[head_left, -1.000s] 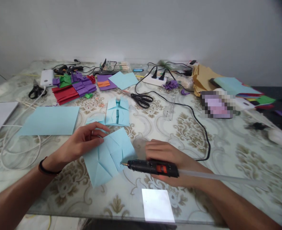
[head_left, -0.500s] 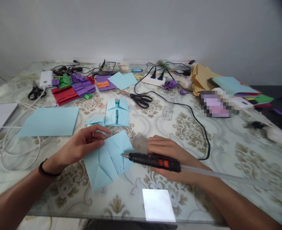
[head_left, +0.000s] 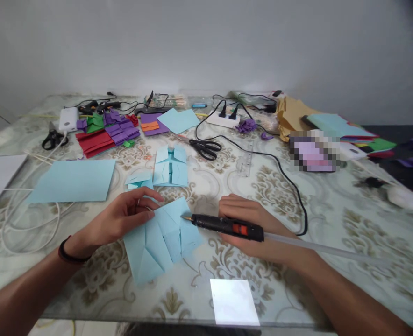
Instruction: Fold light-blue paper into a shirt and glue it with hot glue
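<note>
A light-blue folded paper (head_left: 153,247) with several creases lies at an angle before me. My left hand (head_left: 127,212) grips its upper left edge between thumb and curled fingers. In my right hand (head_left: 243,217) is a black hot glue gun (head_left: 224,226) with a red-orange switch and a long clear glue stick (head_left: 308,245) running out of its back. Its brass tip points left, over or on the paper's right part; whether it touches I cannot tell. Just behind stand a folded blue paper piece (head_left: 170,172) and a smaller one (head_left: 138,179).
Black-handled scissors (head_left: 205,148) and a clear ruler (head_left: 245,158) lie farther back. A white power strip (head_left: 223,119) feeds a black cable (head_left: 280,163) curving down the right. Blue sheet (head_left: 76,179) and white cable (head_left: 6,228) sit left; a white square (head_left: 234,302) is at the front edge.
The glue gun's tip has moved slightly up and right over the folded paper, along with my right hand. My left hand keeps its hold on the paper. The view has shifted slightly.
</note>
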A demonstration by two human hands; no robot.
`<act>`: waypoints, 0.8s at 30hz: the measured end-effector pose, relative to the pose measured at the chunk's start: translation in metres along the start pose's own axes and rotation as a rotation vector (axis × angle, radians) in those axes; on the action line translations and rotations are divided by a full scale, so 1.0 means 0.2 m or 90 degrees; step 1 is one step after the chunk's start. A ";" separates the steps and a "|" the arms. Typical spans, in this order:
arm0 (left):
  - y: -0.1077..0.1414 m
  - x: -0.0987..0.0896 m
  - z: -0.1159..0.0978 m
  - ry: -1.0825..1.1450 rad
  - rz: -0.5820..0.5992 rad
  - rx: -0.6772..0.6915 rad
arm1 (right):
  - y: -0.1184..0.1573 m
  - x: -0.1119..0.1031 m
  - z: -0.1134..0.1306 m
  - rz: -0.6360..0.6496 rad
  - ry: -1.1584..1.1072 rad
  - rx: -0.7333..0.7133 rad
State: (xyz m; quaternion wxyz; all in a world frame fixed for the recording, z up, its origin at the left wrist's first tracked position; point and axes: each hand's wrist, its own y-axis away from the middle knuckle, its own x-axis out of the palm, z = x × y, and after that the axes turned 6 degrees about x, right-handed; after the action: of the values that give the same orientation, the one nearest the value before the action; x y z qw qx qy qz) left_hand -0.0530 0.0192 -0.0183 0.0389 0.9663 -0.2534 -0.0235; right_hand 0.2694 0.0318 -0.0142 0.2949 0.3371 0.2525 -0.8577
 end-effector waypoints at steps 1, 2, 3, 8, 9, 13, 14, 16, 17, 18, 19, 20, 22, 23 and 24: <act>0.00 0.00 0.00 -0.006 0.005 0.003 | 0.00 0.00 0.00 -0.001 -0.001 0.001; 0.00 0.00 0.01 -0.014 0.010 0.005 | 0.00 0.00 0.00 0.000 -0.002 0.002; 0.01 0.01 0.01 -0.023 0.014 0.006 | -0.01 0.00 0.01 -0.001 -0.003 0.001; 0.01 0.03 0.01 -0.032 0.040 -0.001 | -0.01 0.04 0.01 -0.007 -0.003 -0.027; 0.01 0.03 0.02 -0.025 0.046 0.001 | -0.01 0.04 0.01 -0.007 0.000 -0.032; 0.01 0.04 0.03 -0.007 0.058 -0.001 | -0.01 0.08 0.01 0.013 0.003 -0.046; 0.01 0.04 0.03 -0.008 0.057 -0.001 | -0.01 0.09 0.01 0.022 0.004 -0.046; 0.01 0.03 0.02 -0.016 0.047 0.002 | -0.01 0.10 0.02 0.036 0.006 -0.048; 0.00 0.03 0.02 -0.021 0.040 0.002 | -0.01 0.10 0.02 0.042 0.007 -0.046; 0.00 0.02 0.02 -0.023 0.035 0.003 | -0.01 0.09 0.02 0.046 0.009 -0.043; 0.00 0.02 0.01 -0.024 0.031 0.001 | 0.00 0.09 0.02 0.045 0.008 -0.044; 0.00 0.02 0.01 -0.022 0.028 0.001 | 0.00 0.09 0.02 0.047 0.009 -0.045; 0.00 0.01 0.00 -0.018 0.019 0.003 | 0.00 0.08 0.02 0.053 0.010 -0.045; 0.00 0.00 0.00 -0.019 0.011 0.003 | 0.00 0.08 0.02 0.056 0.009 -0.047; 0.00 0.00 0.00 -0.019 0.001 0.002 | 0.00 0.08 0.02 0.059 0.008 -0.049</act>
State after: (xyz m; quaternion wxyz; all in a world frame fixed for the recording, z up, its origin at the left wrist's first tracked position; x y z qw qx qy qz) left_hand -0.0538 0.0195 -0.0178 0.0335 0.9656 -0.2551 -0.0377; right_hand 0.2583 0.0241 -0.0225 0.3453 0.3426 0.2712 -0.8306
